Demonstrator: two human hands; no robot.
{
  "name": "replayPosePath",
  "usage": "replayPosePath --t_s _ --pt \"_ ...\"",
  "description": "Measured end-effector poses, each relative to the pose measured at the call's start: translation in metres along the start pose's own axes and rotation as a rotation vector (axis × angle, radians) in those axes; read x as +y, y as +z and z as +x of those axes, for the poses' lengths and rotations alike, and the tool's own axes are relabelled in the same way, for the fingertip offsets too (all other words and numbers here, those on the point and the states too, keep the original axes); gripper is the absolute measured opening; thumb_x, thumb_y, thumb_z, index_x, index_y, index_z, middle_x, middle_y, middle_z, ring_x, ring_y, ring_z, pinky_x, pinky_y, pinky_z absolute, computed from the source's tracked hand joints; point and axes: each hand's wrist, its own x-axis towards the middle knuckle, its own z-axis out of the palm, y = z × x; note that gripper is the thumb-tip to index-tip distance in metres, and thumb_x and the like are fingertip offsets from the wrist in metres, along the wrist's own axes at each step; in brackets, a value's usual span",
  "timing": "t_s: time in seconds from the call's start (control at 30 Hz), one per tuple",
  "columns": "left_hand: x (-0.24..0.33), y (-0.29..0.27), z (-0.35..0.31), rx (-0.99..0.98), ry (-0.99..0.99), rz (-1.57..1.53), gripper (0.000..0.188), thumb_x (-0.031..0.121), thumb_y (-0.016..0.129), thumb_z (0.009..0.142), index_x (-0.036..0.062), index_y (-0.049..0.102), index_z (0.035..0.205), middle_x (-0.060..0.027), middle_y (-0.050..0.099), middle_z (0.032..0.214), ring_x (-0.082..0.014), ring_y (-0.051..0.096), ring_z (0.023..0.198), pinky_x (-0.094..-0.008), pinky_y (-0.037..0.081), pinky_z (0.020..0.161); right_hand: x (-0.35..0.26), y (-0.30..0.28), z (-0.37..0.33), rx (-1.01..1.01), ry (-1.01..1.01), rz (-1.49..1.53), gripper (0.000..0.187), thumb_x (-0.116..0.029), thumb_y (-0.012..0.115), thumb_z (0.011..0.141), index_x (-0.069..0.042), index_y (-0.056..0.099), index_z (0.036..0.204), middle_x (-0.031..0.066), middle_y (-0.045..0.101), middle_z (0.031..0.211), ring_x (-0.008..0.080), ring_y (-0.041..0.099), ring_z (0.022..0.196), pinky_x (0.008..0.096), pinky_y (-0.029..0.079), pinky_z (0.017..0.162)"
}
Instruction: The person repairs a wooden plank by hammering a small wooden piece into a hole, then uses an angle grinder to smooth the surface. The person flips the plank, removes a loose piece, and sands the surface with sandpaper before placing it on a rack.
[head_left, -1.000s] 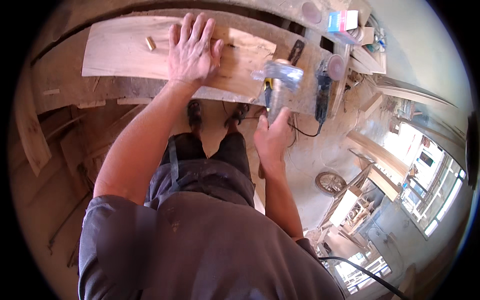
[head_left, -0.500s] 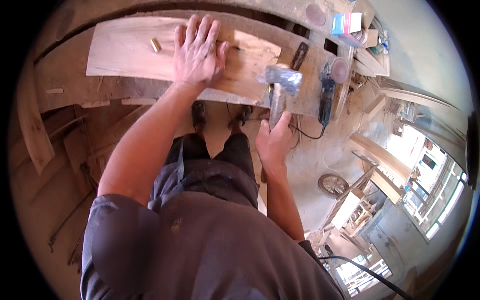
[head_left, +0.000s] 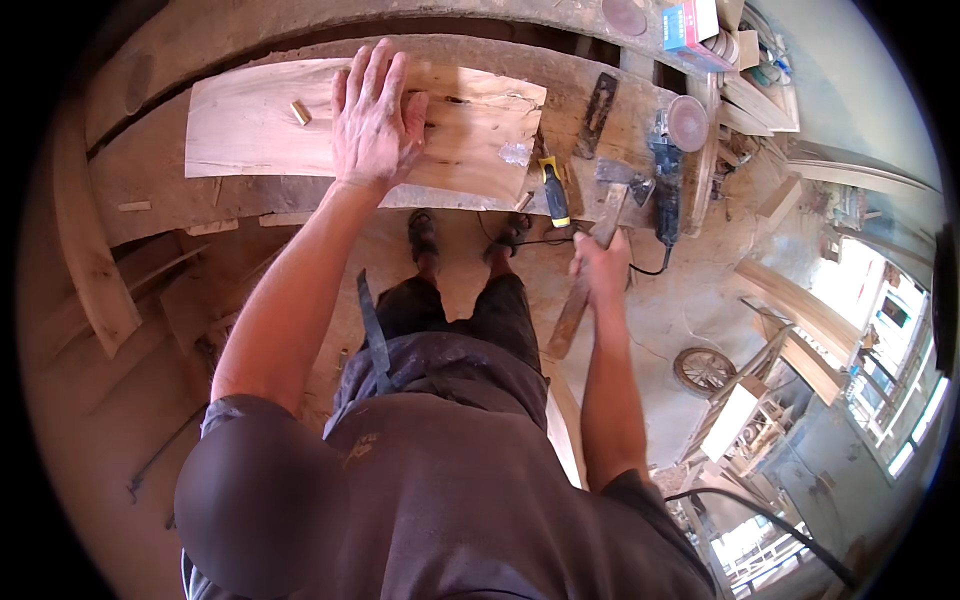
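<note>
1. Head view: the pale board (head_left: 455, 140) lies along the counter (head_left: 155, 190), its right near corner close to the counter's front edge; firm support under that corner would probably help.
2. The left hand (head_left: 378, 140) rests palm down near the board's middle, fingers released and outstretched rather than grasping. Steady downward pressure seems the right hold, with the thumb well clear of the rough right end.
3. The right hand (head_left: 604, 262) has its fingers wrapped around the wooden handle of a hatchet-like tool (head_left: 608, 218), partway along it. A firm but unstrained grip should give control.
4. The tool's head is right of the board, near the angle grinder (head_left: 667, 175); short, measured movements look safest there.
5. The yellow-and-black handled tool (head_left: 554, 192) beside the board and the small brass-coloured cylinder (head_left: 300, 113) on it could get in the way, so setting both aside seems wise.
</note>
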Motion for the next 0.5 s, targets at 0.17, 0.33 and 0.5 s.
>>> replayPosePath --t_s 0.17,0.33,0.5 --pt "0.021 0.005 -0.019 0.004 0.043 0.021 0.053 0.021 0.063 0.096 0.0007 0.05 0.143 -0.0202 0.044 0.157 -0.0429 0.041 0.144 -0.0547 0.031 0.119 0.002 -0.036 0.088 -0.175 0.113 0.179 0.029 -0.031 0.068 0.097 -0.004 0.058 0.097 0.0069 0.057 0.06 0.0169 0.057 0.046 0.0317 0.044 0.042" --pt "0.1 0.004 -0.071 -0.112 0.046 -0.175 0.065 0.013 0.058 0.095 0.0034 0.035 0.155 -0.0267 0.031 0.163 -0.0493 0.028 0.151 -0.0602 0.021 0.121 -0.02 -0.055 0.123 0.02 -0.15 -0.721 0.033 -0.028 0.07 0.093 -0.002 0.062 0.112 0.0164 0.067 0.08 0.0322 0.068 0.073 0.0456 0.054 0.069" --pt "0.166 -0.026 -0.106 -0.404 0.023 -0.278 0.054 0.01 0.065 0.085 -0.0031 0.052 0.135 -0.0299 0.035 0.159 -0.0509 0.031 0.148 -0.0612 0.024 0.12 -0.022 -0.106 0.116 0.548 -0.507 -0.947 0.055 -0.015 0.075 0.084 -0.004 0.055 0.133 0.0227 0.06 0.127 0.042 0.058 0.119 0.0474 0.043 0.106"
